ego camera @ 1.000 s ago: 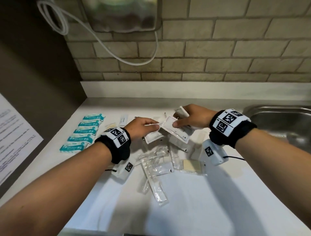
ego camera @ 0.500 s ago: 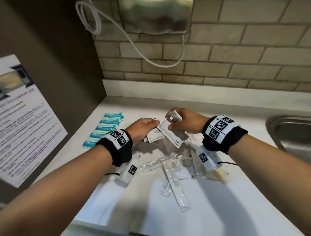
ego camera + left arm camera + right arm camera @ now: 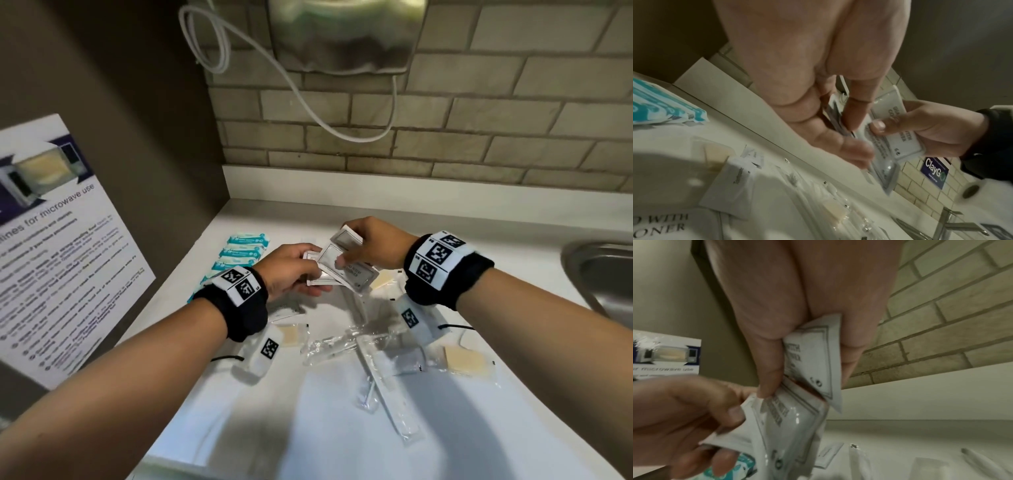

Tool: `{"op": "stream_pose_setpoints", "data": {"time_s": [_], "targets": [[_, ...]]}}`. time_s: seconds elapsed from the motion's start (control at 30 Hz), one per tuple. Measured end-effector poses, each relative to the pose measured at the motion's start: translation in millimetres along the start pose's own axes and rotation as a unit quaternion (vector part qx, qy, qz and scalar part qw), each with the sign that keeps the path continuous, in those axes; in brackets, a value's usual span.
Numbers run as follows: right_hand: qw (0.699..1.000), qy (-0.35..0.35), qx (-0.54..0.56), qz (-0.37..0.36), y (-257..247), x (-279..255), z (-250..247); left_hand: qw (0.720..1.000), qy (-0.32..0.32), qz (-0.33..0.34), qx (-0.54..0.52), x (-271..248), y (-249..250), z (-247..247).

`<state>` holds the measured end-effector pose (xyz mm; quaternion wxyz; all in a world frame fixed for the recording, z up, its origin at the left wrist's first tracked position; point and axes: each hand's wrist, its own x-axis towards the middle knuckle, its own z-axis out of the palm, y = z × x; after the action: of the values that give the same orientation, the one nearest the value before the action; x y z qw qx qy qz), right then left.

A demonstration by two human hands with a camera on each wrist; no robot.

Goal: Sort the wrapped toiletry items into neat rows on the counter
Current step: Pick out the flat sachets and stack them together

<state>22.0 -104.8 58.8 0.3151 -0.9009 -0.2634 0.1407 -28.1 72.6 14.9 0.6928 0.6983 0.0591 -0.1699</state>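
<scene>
Now L hand (image 3: 291, 270) & R hand (image 3: 371, 251) both pinch flat white sachets (image 3: 342, 270); below grip, clear crinkly sleeves (image 3: 346, 346), tan pads (image 3: 464, 359); teal packs (image 3: 245, 248) left.

Several flat white rectangular sachets with grey printed borders (image 3: 337, 265) are fanned and overlapping, pinched between the fingers (image 3: 342, 262) of both hands above the surface; one sachet corner sticks up behind the right fingers. Left of the left fingers, teal-and-white wrapped packets (image 3: 244, 251) lie in a neat row, side by side. Below the fingers, nearer the wrists, clear plastic sleeves holding long white items (image 3: 380, 373) lie criss-crossed in a loose pile, with clear-wrapped pale yellow square pads (image 3: 466, 361) scattered among them and another white sachet (image 3: 729, 181) lying flat.
</scene>
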Motion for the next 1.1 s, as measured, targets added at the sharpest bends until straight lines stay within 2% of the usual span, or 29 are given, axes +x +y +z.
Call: {"op": "stream_pose_setpoints", "data": {"time_s": [0.2,0.37,0.43,0.53,0.63,0.77,0.93,1.03,1.1], "targets": [[0.996,0.003,-0.090,-0.027,-17.4,22.1,19.7,0.999,-0.027,-0.010,-0.025,-0.4,3.0,-7.4],[0.994,0.029,-0.105,-0.026,-17.8,37.2,27.9,1.000,0.006,-0.019,-0.008,3.7,2.3,-25.1],[0.997,0.044,-0.066,-0.015,-17.1,39.1,24.1,1.000,0.017,-0.020,-0.003,4.9,2.3,-35.0],[0.993,0.045,0.105,0.023,-17.4,40.4,20.6,0.999,0.031,-0.021,0.001,7.3,-0.2,-45.0],[0.994,0.069,0.082,0.006,-17.5,44.2,16.6,0.999,0.046,-0.015,0.023,10.9,-4.2,-50.3],[0.994,0.032,0.104,0.001,-18.5,48.5,14.9,0.998,0.048,-0.015,0.036,11.8,-3.9,-54.7],[0.994,0.020,0.107,-0.022,-20.9,63.5,19.0,0.999,0.040,-0.002,0.038,10.1,-2.6,-58.9],[0.997,-0.030,0.073,-0.027,-29.3,68.7,27.0,0.999,0.029,0.027,0.034,8.6,-2.8,-60.4],[0.998,-0.038,0.028,-0.033,-34.7,74.9,35.3,0.999,0.031,0.038,0.008,9.3,-3.4,-62.4]]}}
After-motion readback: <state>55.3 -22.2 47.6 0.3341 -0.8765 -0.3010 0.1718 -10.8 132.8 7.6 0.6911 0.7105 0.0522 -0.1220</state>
